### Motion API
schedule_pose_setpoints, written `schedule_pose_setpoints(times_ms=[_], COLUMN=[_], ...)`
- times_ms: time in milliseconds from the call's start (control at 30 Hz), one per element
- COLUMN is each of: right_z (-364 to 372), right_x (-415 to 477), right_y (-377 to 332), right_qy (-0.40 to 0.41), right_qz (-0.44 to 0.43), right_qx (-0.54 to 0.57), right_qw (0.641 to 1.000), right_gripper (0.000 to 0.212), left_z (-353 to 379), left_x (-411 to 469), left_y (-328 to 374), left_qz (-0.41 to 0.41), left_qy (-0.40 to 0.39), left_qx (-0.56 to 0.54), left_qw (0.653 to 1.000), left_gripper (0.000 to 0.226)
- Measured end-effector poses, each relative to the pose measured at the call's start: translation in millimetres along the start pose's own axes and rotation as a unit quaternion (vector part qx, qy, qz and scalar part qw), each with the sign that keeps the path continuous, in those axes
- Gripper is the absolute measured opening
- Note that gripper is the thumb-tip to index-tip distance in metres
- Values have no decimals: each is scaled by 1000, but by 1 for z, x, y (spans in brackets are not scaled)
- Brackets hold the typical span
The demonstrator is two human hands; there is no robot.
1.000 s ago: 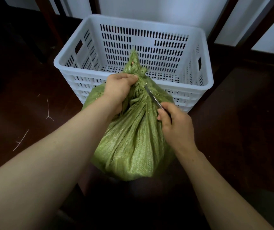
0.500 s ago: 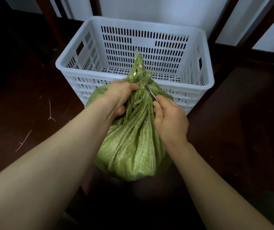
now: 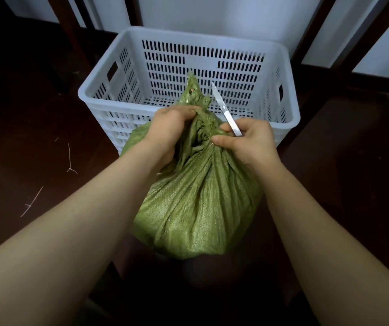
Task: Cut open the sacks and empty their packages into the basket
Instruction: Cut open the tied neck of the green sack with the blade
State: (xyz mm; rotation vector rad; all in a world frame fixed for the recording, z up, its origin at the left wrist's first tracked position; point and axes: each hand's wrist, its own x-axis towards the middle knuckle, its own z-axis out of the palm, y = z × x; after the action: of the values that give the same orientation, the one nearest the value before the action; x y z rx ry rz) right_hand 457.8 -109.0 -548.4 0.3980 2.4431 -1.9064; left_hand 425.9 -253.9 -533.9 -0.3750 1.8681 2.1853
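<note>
1. While the green sack [image 3: 198,196] stands upright just before the empty white basket [image 3: 290,107], the left hand [image 3: 172,130] is clenched on its tied neck.
2. Head view: the right hand [image 3: 250,140] pinches the neck and grips a knife [image 3: 226,111], blade pointing up and away, just right of the knot.
3. Whether the tie is severed is unclear.

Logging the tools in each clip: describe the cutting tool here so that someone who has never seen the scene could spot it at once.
Start at the white slotted basket at the back, then drop to the green woven sack in front of it. At the sack's bunched neck, the right hand holds a small knife: the only shiny metal thing, its thin pale blade pointing up and away across the basket.
</note>
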Motion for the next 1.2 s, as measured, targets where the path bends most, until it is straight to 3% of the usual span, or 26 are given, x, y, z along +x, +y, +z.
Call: schedule_pose_setpoints(times_ms=[67,133,167,200,333,500,567,667,800,900,967,1067,1133,1200], right_z=[2,5,7,9,12,14,14,8,-4,-2,0,-3,-7,-10], right_x=[1,0,0,0,-7,-9,-9,-11,-2,4,7,8,6,4], right_y=[1,3,5,7,7,12,12,5,-1,1,1,-4,-8,-11], right_qy=[26,46,53,56,66,63,54,43,55,69,63,17,-25,-71], right_qz=[-1,4,1,-8,-55,-60,-45,2,108,155,141,96,77,73], right_qx=[25,59,70,71,57,124,146,202,350,399,384,283,251,242], right_qw=[999,997,996,996,995,988,987,978,929,901,911,954,965,965], right_gripper=[23,20,18,15,10,9,7,11,17,20,21,17,16,18], left_z=[-1,-2,0,3,12,10,10,7,-3,-5,-4,3,12,17], left_x=[-11,-26,-34,-39,-37,-28,-29,-30,-30,-31,-31,-39,-42,-40], left_y=[1,-3,-5,-7,-11,-9,-10,-10,-11,-15,-14,-7,-2,0], left_qz=[143,359,406,397,211,113,89,76,54,67,72,56,46,74], left_qy=[46,128,137,126,128,107,105,112,103,98,98,56,45,88], left_qx=[136,322,371,411,497,258,192,135,107,94,73,47,82,105], left_qw=[979,866,824,811,832,953,972,981,987,988,990,996,995,988], left_gripper=[29,26,19,15,45,25,15,19,16,14,13,5,34,47])
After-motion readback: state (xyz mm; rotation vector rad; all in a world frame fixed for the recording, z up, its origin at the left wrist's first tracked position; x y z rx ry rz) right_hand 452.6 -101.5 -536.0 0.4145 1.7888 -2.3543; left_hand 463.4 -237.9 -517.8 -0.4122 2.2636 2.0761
